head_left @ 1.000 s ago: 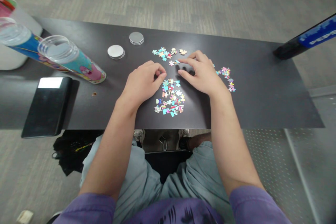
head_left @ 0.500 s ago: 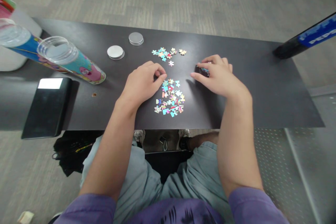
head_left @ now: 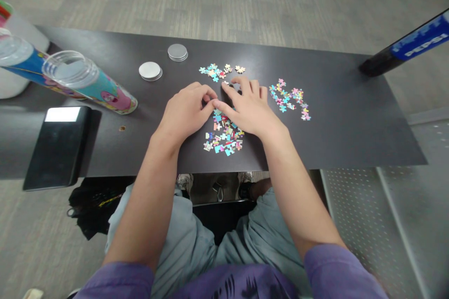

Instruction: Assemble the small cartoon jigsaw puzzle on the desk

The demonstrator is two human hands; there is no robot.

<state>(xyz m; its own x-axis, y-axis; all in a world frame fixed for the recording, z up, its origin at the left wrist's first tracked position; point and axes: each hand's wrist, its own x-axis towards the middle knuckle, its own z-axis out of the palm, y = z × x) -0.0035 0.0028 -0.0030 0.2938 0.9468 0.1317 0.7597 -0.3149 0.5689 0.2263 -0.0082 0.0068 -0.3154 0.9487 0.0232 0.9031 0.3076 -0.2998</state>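
Several loose jigsaw puzzle pieces point(head_left: 224, 142) lie in a heap on the dark table before me. My left hand point(head_left: 187, 110) is at the heap's upper left, its fingers curled and thumb pressed to the index finger; whatever they hold is hidden. My right hand point(head_left: 252, 107) reaches over the heap's upper right with fingers spread, its thumb tip close to my left fingertips. Beyond the hands sits a smaller group of jigsaw pieces point(head_left: 214, 73). To the right lies another spread of jigsaw pieces point(head_left: 286, 98).
On the left, a clear-topped tube with a cartoon print point(head_left: 94, 86) leans beside a second printed tube point(head_left: 26, 63). A black box point(head_left: 58, 149) overhangs the front edge. Round lids point(head_left: 149, 70) lie farther back. A Pepsi bottle-like cylinder point(head_left: 403, 49) stands at the right end.
My right hand has moved left from the right-hand pieces to the heap, uncovering those pieces. My left hand stays at the heap's edge. The whole view has shifted slightly.
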